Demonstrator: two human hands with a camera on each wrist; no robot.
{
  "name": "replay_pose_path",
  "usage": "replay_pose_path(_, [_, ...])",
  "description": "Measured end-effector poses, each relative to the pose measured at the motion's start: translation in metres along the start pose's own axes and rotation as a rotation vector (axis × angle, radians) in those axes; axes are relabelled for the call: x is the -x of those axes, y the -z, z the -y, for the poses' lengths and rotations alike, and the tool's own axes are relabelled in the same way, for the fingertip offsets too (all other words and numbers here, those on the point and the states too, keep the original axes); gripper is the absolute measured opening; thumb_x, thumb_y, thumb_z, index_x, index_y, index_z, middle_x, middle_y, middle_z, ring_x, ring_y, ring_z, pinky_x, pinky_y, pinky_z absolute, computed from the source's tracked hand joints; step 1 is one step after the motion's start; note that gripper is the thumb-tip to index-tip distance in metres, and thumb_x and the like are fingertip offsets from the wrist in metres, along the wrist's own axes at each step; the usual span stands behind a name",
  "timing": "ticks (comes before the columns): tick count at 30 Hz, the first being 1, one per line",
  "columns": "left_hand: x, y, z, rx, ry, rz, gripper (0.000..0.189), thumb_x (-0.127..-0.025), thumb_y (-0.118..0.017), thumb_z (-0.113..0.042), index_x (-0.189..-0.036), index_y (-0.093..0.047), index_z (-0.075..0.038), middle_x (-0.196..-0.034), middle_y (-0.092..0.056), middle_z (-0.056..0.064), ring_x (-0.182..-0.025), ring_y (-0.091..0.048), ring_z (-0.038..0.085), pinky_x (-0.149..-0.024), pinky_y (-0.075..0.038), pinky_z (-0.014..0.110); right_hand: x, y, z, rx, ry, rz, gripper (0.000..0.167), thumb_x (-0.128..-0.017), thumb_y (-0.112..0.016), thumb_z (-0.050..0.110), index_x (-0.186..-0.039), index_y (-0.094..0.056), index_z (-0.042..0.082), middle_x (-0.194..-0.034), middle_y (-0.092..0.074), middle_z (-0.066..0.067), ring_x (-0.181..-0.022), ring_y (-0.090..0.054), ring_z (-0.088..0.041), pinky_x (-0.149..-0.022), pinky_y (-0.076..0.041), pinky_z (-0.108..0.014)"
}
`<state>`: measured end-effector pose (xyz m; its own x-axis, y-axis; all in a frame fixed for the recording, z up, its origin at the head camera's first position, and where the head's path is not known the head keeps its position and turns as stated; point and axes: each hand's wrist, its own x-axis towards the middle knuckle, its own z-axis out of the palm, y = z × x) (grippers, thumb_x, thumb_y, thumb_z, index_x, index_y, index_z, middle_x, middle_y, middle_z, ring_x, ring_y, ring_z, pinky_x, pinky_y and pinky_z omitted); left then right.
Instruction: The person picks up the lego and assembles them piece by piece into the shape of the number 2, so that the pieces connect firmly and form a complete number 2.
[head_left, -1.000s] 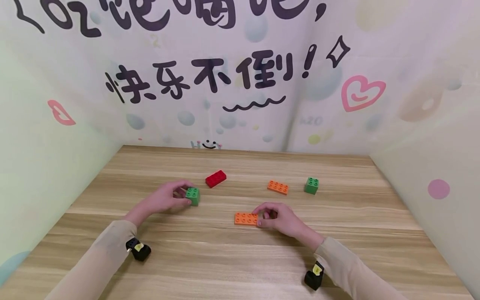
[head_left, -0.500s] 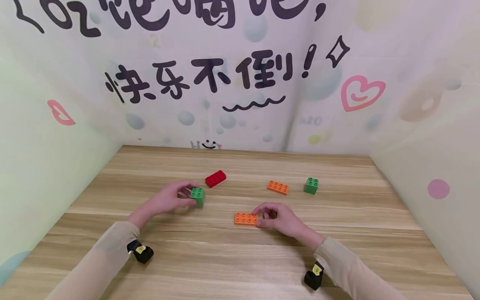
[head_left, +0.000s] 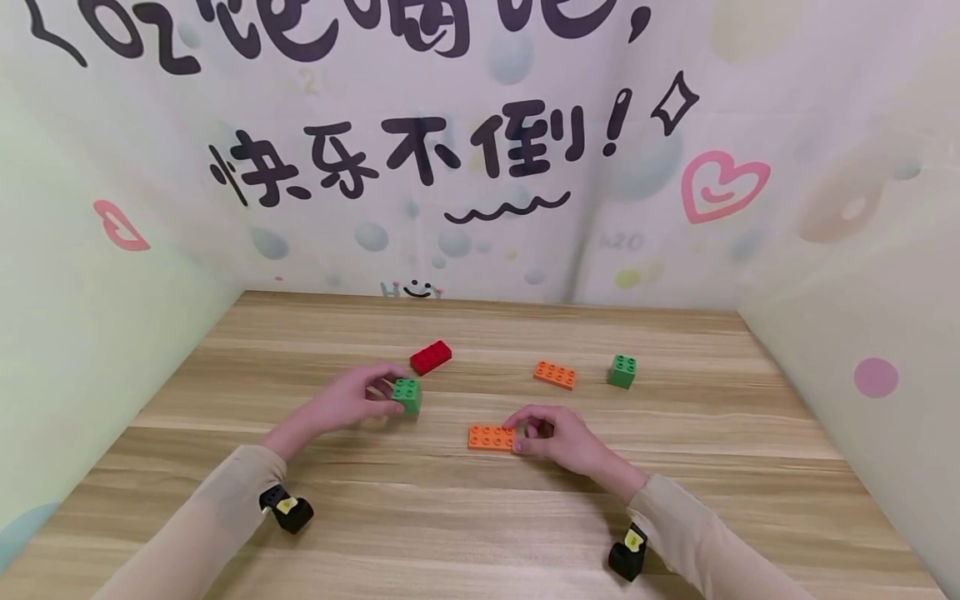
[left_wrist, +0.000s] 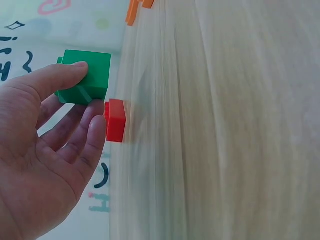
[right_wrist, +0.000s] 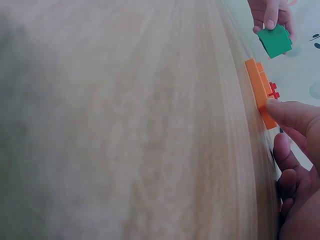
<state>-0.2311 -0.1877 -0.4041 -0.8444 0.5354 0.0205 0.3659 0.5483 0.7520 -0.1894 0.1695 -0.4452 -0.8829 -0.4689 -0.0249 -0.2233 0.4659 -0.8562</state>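
While the right hand (head_left: 564, 437) pinches an orange eight-stud plate (head_left: 489, 437), left of it the left hand (head_left: 352, 397) pinches an unjoined green brick (head_left: 407, 396).

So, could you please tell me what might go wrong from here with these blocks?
The right hand holds the nearer orange plate only at one end, so the plate might swivel if its free end were pressed. The left hand grips the green block between thumb and fingers, so it could slip or turn if that grip loosened.
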Motion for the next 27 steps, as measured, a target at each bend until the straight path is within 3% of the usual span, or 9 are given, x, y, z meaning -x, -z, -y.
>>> replay_pose_path(7, [-0.002, -0.005, -0.005, 0.011, -0.036, 0.003, 0.04, -0.087, -0.075, -0.014, -0.125, -0.062, -0.011, -0.114, -0.067, 0.01, -0.1, -0.065, 0.021, -0.088, -0.058, 0.037, 0.0, -0.001, 0.0, 0.011, 0.01, -0.005, 0.024, -0.09, -0.073, 0.02, -0.114, -0.07, 0.02, -0.082, -0.055, 0.001, -0.071, -0.048, -0.008, -0.061, -0.039, -0.019])
replay_pose_path(18, [-0.004, -0.015, -0.015, -0.013, -0.012, 0.012, 0.039, -0.087, -0.076, -0.016, -0.124, -0.063, -0.013, -0.114, -0.067, 0.008, -0.099, -0.064, 0.02, -0.086, -0.057, 0.035, 0.0, -0.001, -0.001, 0.009, 0.016, -0.009, 0.024, -0.09, -0.073, 0.019, -0.113, -0.071, 0.018, -0.081, -0.055, 0.0, -0.071, -0.047, -0.008, -0.061, -0.039, -0.018])
replay_pose_path(27, [-0.008, -0.027, -0.018, -0.007, -0.055, 0.023, 0.04, -0.085, -0.077, -0.016, -0.123, -0.063, -0.012, -0.113, -0.067, 0.009, -0.096, -0.065, 0.018, -0.082, -0.058, 0.03, 0.001, -0.002, 0.002, -0.015, 0.038, -0.015, 0.025, -0.089, -0.074, 0.017, -0.113, -0.071, 0.013, -0.081, -0.056, -0.003, -0.072, -0.048, -0.009, -0.062, -0.039, -0.018])
